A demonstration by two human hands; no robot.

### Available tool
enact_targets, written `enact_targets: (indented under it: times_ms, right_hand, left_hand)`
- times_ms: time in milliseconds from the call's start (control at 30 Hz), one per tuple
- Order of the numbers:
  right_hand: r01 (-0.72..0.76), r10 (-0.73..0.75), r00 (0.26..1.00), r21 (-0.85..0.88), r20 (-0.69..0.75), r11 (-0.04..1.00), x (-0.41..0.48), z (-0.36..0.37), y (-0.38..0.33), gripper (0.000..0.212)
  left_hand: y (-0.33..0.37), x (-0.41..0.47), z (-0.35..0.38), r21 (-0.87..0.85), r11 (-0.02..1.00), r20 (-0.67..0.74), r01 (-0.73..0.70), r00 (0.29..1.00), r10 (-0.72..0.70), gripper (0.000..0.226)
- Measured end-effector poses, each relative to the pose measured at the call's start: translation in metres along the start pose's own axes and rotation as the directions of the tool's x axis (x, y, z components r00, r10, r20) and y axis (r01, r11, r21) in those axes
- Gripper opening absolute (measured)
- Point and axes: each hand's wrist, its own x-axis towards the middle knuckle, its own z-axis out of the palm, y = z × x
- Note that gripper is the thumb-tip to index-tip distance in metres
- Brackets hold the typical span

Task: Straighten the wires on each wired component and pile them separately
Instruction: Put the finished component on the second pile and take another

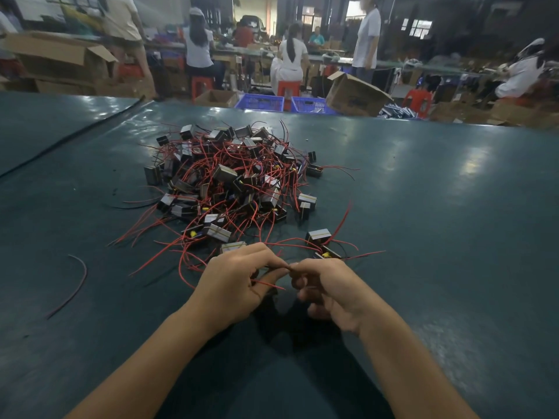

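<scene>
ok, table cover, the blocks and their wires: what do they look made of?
Table cover: dark green sheet, likely vinyl or rubber; it is glossy and mirrors the ceiling lights. Blocks: grey faces with a metallic sheen on black frames, probably plastic; hard to confirm. Wires: red, most likely plastic insulation; thin and bending freely.
</scene>
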Motion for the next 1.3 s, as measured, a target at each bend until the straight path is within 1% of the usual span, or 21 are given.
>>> enact_targets:
  times_ms: [33, 67, 100, 133, 167, 200, 267, 300, 367, 433, 500, 567, 667, 767, 867, 967, 1033, 1100, 1167, 1233, 1300]
  right_hand:
    - [-0.032, 0.031, 0.999, 0.040, 0.015, 0.999, 0.000, 0.001, 0.000, 0.025]
    - [-0.019, 0.019, 1.000, 0.044, 0.014, 0.999, 0.001, 0.002, 0.001, 0.026]
    - [0.048, -0.048, 0.999, 0.007, -0.007, 0.999, 0.002, 0.003, 0.003, 0.026]
    - [0.156, -0.160, 0.986, -0.064, -0.048, 0.986, 0.004, 0.003, 0.004, 0.025]
    - [0.282, -0.299, 0.950, -0.159, -0.093, 0.946, 0.005, 0.003, 0.007, 0.022]
    - [0.396, -0.442, 0.888, -0.278, -0.124, 0.875, 0.007, 0.002, 0.009, 0.019]
    - [0.541, -0.658, 0.748, -0.496, -0.087, 0.680, 0.009, 0.000, 0.012, 0.015]
    - [0.582, -0.713, 0.700, -0.547, -0.039, 0.602, 0.010, 0.000, 0.013, 0.013]
    - [0.636, -0.756, 0.653, -0.576, 0.048, 0.513, 0.009, 0.001, 0.014, 0.007]
    - [0.650, -0.788, 0.605, -0.644, 0.117, 0.403, 0.008, -0.002, 0.015, 0.007]
    - [0.632, -0.827, 0.529, -0.738, 0.190, 0.235, 0.007, -0.006, 0.015, 0.011]
    - [0.604, -0.848, 0.484, -0.784, 0.215, 0.145, 0.004, -0.008, 0.014, 0.013]
    - [0.601, -0.865, 0.444, -0.793, 0.233, 0.095, 0.001, -0.007, 0.013, 0.012]
    - [0.608, -0.854, 0.450, -0.790, 0.259, 0.080, 0.001, -0.007, 0.012, 0.013]
    - [0.585, -0.864, 0.429, -0.810, 0.262, 0.045, 0.000, -0.007, 0.012, 0.010]
    - [0.559, -0.863, 0.449, -0.826, 0.231, 0.070, 0.002, -0.006, 0.014, 0.005]
    - [0.554, -0.842, 0.497, -0.823, 0.209, 0.122, 0.004, -0.005, 0.016, 0.005]
    - [0.569, -0.803, 0.569, -0.790, 0.178, 0.228, 0.006, -0.004, 0.017, 0.007]
    - [0.563, -0.728, 0.678, -0.710, 0.104, 0.423, 0.007, -0.001, 0.014, 0.013]
    - [0.507, -0.599, 0.801, -0.554, 0.018, 0.660, 0.005, 0.007, 0.011, 0.022]
    - [0.344, -0.376, 0.925, -0.297, -0.054, 0.891, 0.004, 0.013, 0.010, 0.030]
  left_hand:
    - [0.000, 0.000, 0.000, 0.005, 1.000, -0.006, -0.009, 1.000, 0.009, 0.017]
    - [-0.001, 0.000, 0.000, -0.003, 1.000, -0.009, -0.002, 1.000, 0.002, 0.019]
    - [-0.002, 0.000, 0.000, -0.018, 1.000, -0.013, 0.017, 1.000, -0.017, 0.020]
    - [-0.003, 0.000, 0.000, -0.036, 0.998, -0.017, 0.045, 0.999, -0.046, 0.020]
    - [-0.005, 0.000, 0.001, -0.053, 0.996, -0.026, 0.073, 0.997, -0.074, 0.019]
    - [-0.006, 0.000, 0.002, -0.066, 0.993, -0.037, 0.097, 0.994, -0.100, 0.017]
    - [-0.006, 0.000, 0.003, -0.087, 0.989, -0.060, 0.123, 0.990, -0.128, 0.014]
    - [-0.007, 0.001, 0.003, -0.091, 0.988, -0.069, 0.126, 0.989, -0.132, 0.014]
    - [-0.007, 0.001, 0.002, -0.092, 0.987, -0.074, 0.131, 0.988, -0.138, 0.014]
    - [-0.007, 0.000, 0.002, -0.090, 0.987, -0.067, 0.131, 0.988, -0.138, 0.015]
    - [-0.007, 0.000, 0.003, -0.083, 0.988, -0.055, 0.131, 0.989, -0.136, 0.017]
    - [-0.007, -0.001, 0.004, -0.100, 0.984, -0.050, 0.147, 0.987, -0.153, 0.018]
    - [-0.008, -0.001, 0.005, -0.133, 0.976, -0.037, 0.173, 0.983, -0.179, 0.014]
    - [-0.009, -0.001, 0.005, -0.188, 0.958, -0.033, 0.216, 0.973, -0.226, 0.009]
    - [-0.009, -0.001, 0.005, -0.205, 0.951, -0.031, 0.233, 0.969, -0.244, 0.018]
    - [-0.008, 0.000, 0.005, -0.238, 0.941, -0.030, 0.241, 0.966, -0.255, 0.014]
    - [-0.008, -0.001, 0.005, -0.196, 0.955, -0.031, 0.223, 0.972, -0.233, 0.004]
    - [-0.005, -0.001, 0.003, -0.143, 0.973, -0.039, 0.179, 0.982, -0.186, 0.010]
    - [-0.004, 0.000, 0.001, -0.103, 0.987, -0.033, 0.122, 0.992, -0.126, 0.014]
    - [-0.003, 0.000, -0.001, -0.050, 0.996, -0.024, 0.075, 0.997, -0.076, 0.014]
    - [-0.001, -0.001, -0.003, 0.024, 1.000, -0.024, 0.014, 1.000, -0.013, 0.014]
